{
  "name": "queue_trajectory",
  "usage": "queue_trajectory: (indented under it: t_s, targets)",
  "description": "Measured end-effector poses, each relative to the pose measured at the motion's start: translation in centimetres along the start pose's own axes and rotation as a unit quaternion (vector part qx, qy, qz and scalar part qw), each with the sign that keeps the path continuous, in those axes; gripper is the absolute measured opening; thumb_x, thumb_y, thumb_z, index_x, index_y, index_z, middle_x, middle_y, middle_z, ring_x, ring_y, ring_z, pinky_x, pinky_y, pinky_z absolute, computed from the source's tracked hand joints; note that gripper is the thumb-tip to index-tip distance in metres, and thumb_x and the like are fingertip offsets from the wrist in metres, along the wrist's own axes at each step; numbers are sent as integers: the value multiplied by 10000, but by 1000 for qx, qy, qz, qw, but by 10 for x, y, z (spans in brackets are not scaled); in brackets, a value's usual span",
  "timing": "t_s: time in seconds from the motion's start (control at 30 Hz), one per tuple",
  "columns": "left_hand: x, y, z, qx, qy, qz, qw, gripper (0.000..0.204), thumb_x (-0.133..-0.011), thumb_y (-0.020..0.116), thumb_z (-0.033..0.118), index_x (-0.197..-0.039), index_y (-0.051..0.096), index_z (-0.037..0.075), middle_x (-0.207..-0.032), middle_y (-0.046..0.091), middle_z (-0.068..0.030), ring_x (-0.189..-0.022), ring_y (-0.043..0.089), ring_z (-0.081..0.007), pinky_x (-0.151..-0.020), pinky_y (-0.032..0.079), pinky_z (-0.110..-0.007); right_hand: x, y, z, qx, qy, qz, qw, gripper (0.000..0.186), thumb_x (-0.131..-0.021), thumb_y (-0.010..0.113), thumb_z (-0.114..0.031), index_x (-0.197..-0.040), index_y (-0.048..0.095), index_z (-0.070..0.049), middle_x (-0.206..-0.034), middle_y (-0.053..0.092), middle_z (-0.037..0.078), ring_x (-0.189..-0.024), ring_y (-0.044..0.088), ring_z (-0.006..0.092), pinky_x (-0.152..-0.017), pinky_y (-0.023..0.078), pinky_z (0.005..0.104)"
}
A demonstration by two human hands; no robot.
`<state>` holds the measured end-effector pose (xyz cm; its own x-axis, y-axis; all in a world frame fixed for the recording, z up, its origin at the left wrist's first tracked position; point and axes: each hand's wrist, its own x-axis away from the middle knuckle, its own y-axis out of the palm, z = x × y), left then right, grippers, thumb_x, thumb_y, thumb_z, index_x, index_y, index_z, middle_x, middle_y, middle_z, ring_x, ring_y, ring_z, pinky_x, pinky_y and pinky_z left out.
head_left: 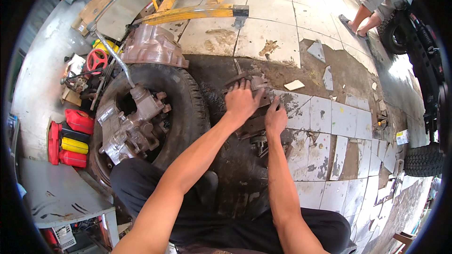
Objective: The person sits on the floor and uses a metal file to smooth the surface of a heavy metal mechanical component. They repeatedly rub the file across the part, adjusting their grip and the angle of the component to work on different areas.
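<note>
On the dark floor ahead of me lies a greasy brown metal part (259, 83), with a thin rod sticking up at its far side. My left hand (242, 102) rests over it, fingers reaching across the top and thumb to the right, gripping it. Just right of that and nearer, my right hand (276, 118) is closed, fingers curled and thumb against them. Whatever is between those fingers is too small to make out. Under my hands is a dark, flat metal piece (251, 127), partly covered by them. Small metal parts (259, 144) lie by my right wrist.
A tyre (192, 99) at my left carries a gearbox (141, 122) with a long bent lever. Behind it sits a metal housing (153, 47). A yellow stand (188, 14) is farther off. Broken tiles (320, 113) spread rightward; another person's legs (372, 14) show far right. Red cans (75, 122) stand left.
</note>
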<state>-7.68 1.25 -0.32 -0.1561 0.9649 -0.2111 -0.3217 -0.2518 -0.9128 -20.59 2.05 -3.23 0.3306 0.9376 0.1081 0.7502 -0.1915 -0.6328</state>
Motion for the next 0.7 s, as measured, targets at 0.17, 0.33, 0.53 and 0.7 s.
queue_trajectory:
  t_s: [0.17, 0.33, 0.53, 0.7]
  targets:
    - [11, 3, 8, -29, 47, 27, 998, 772, -972, 512, 560, -1336, 548, -119, -1364, 568, -310, -1223, 602, -429, -1037, 485, -463, -5, -4, -5, -21, -1, -5, 1000, 640, -1030, 413, -529, -1144, 698, 32, -1068, 682, 318, -1044, 634, 495, -905, 485, 532]
    - [16, 20, 3, -91, 57, 127, 986, 735, -964, 524, 567, -1267, 611, -97, -1261, 636, -299, -1101, 662, -426, -944, 529, -479, 3, -3, -8, -12, -7, -16, 1000, 626, -1033, 418, -518, -1155, 694, 30, -1073, 679, 321, -1052, 633, 495, -897, 489, 534]
    - [-3, -5, 15, 9, -21, -16, 1000, 780, -949, 533, 584, -1318, 574, -102, -1291, 612, -306, -1129, 646, -448, -964, 525, -491, -5, -1, -1, -2, -36, 33, 999, 575, -1022, 455, -477, -1051, 715, 35, -963, 696, 313, -931, 667, 491, -834, 510, 543]
    - [8, 7, 27, -15, -15, 29, 999, 702, -956, 539, 554, -1299, 598, -57, -1313, 615, -263, -1160, 628, -425, -924, 544, -492, -5, -4, 5, -18, -22, 22, 999, 612, -1023, 440, -505, -1073, 706, 44, -986, 694, 317, -965, 660, 495, -858, 502, 552]
